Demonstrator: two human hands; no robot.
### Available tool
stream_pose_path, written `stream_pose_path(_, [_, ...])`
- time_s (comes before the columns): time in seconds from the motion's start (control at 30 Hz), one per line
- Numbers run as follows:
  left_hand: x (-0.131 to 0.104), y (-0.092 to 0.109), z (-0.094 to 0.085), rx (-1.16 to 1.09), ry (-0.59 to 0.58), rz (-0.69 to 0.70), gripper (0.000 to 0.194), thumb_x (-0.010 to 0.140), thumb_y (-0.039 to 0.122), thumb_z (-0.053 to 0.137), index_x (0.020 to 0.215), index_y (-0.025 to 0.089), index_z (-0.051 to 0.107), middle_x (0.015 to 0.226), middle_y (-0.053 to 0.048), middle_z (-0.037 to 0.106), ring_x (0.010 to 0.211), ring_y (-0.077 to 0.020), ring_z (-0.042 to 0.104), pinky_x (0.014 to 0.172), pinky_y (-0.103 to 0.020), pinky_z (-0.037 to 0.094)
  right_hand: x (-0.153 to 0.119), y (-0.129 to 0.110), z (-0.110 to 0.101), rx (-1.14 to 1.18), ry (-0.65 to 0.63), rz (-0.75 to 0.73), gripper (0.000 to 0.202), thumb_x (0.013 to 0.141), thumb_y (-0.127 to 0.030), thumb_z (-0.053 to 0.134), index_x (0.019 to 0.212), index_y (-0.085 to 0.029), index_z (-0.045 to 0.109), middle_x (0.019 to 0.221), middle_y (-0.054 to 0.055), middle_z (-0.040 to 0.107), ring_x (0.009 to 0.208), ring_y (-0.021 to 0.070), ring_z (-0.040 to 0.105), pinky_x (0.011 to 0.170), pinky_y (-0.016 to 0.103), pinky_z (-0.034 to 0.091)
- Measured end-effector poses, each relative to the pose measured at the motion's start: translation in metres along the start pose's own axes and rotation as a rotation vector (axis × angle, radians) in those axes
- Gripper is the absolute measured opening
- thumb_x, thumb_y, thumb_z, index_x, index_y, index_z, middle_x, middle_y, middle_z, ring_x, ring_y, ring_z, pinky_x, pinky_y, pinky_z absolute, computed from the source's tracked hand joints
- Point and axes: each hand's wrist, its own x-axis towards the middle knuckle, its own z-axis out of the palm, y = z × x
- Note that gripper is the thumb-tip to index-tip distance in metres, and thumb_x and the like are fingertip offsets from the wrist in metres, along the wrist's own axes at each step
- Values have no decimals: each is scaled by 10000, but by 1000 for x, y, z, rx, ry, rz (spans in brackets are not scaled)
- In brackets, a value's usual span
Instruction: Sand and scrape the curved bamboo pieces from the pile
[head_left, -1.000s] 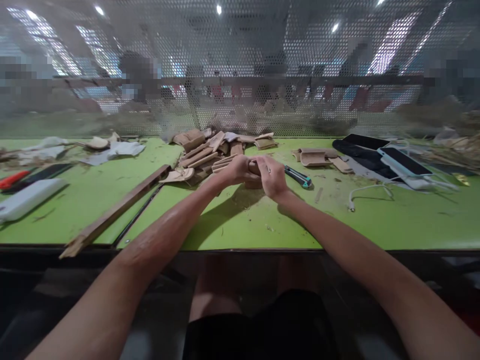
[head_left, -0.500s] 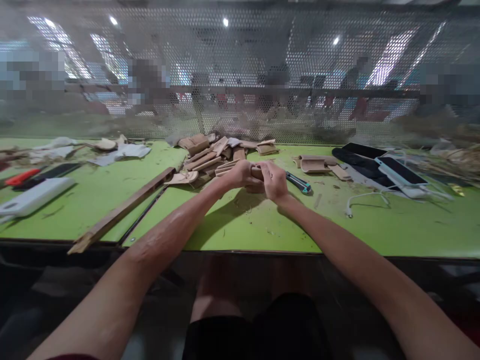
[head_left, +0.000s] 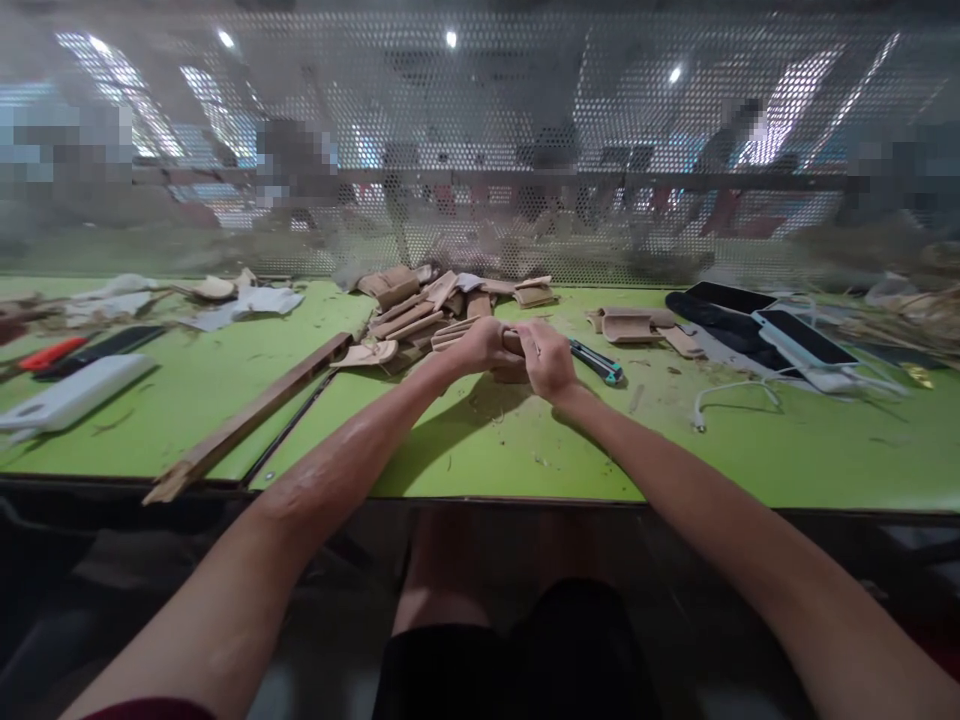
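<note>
Both hands meet over the middle of the green table (head_left: 450,460). My left hand (head_left: 484,347) is closed around the left end of a brown curved piece (head_left: 513,343), which looks like bamboo. Closed on the same piece from the other side is my right hand (head_left: 550,362); the fingers cover most of it. A utility knife (head_left: 598,362) with a teal and black handle lies just right of my right hand. Behind and left of my left hand is a heap of similar brown curved pieces (head_left: 409,320).
A long wooden strip (head_left: 255,420) lies to the left, its end past the table edge. A white power bank-like block (head_left: 79,392) is farther left. At right are curved pieces (head_left: 628,327), a phone (head_left: 806,340) and a white cable (head_left: 735,388). A perforated screen (head_left: 480,220) stands behind.
My hands keep nearly the same place and hold on the brown curved piece. The view has shifted very slightly; nothing on the table has visibly moved.
</note>
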Motion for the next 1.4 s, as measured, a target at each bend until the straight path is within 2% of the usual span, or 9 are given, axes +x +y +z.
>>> stream_pose_path(0.4, [1,-1,3,144,22,5,380,670,494,758,673,130,649,590,43,506,637,-129,450,599,-228,418,-1,1,6,6,80,170,497,1053,-497,324,916,-207,704,917,98,739,866,232,644,848,349,486])
stream_pose_path(0.7, [-2,2,1,305,5,-63,429,668,547,731,622,150,575,567,37,445,594,-119,371,551,-243,313,-2,0,10,11,110,217,459,1048,-457,341,911,-204,698,916,109,744,867,233,665,839,340,484])
stream_pose_path(0.87, [-3,4,2,331,40,-98,464,632,555,766,600,169,512,566,41,424,570,-106,345,530,-247,284,-8,7,13,15,178,349,506,1032,-529,352,766,-220,652,777,90,718,765,227,632,807,350,485])
stream_pose_path(0.97, [-3,4,2,307,19,-90,483,630,577,767,622,172,503,586,42,424,577,-104,349,544,-247,291,-5,10,8,65,141,349,502,1010,-550,381,718,-222,625,737,74,700,739,219,614,812,358,493])
stream_pose_path(1.07, [-4,5,1,259,-7,-79,498,666,603,746,649,175,493,605,39,415,583,-103,343,544,-249,278,7,13,-4,189,124,303,437,1004,-488,385,858,-204,684,860,78,729,826,215,645,849,355,508])
stream_pose_path(1.13, [-5,7,0,259,-11,-82,510,687,613,740,653,180,473,600,37,395,584,-104,331,537,-254,253,18,18,-13,255,206,289,395,991,-436,393,1012,-193,703,989,95,728,919,218,655,904,368,514])
stream_pose_path(1.2, [-6,9,0,265,-12,-75,513,698,611,744,665,182,466,606,35,398,590,-106,336,537,-258,242,25,23,-19,277,277,300,345,928,-403,490,1100,-188,699,1085,110,698,992,229,643,966,390,509])
stream_pose_path(1.3, [-6,12,0,261,-23,-43,490,719,599,744,708,171,505,647,29,434,616,-114,364,552,-257,266,27,27,-23,368,174,367,384,833,-377,591,1155,-198,699,1129,106,660,1033,241,622,997,413,512])
stream_pose_path(1.4, [-7,13,1,269,-42,11,453,749,573,739,745,152,569,692,18,481,652,-123,399,582,-259,305,25,15,-25,466,-16,383,404,863,-382,549,1204,-218,690,1159,99,646,1083,252,608,1044,448,499])
